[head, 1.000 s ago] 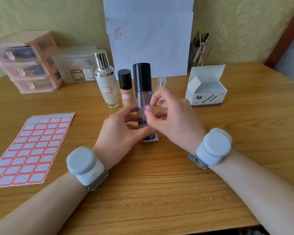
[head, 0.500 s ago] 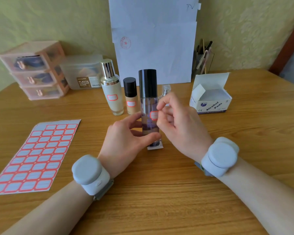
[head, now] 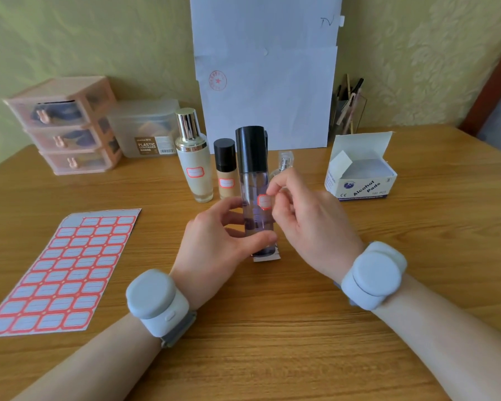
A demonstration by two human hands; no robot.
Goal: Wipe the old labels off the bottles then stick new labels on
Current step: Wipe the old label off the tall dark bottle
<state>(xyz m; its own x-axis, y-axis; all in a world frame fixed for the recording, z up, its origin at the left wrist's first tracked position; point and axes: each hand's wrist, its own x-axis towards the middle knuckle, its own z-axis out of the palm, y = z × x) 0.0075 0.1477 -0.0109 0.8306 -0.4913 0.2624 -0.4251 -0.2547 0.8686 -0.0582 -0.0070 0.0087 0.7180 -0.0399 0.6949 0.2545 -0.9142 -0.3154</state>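
Head view: a tall clear bottle (head: 253, 198) with a black cap stands upright at the middle of the wooden table (head: 272, 328), on a small white paper scrap (head: 268, 257). The left hand (head: 214, 241) grips the bottle's lower body, thumb in front, fingers curled round the far side. The right hand (head: 304, 224) sits just right of the bottle with its fingers curled; thumb and forefinger tips touch the right edge of a red-bordered label (head: 263, 202) on the bottle's front. Whether they pinch the label or only press it cannot be told. Behind the bottle stand a cream bottle (head: 194, 169) with a silver cap and a small tan bottle (head: 225, 172), each bearing a red-bordered label. A label sheet (head: 61, 273) lies flat at left, well apart from the hands. An open box of alcohol pads (head: 359, 175) sits at right rear.
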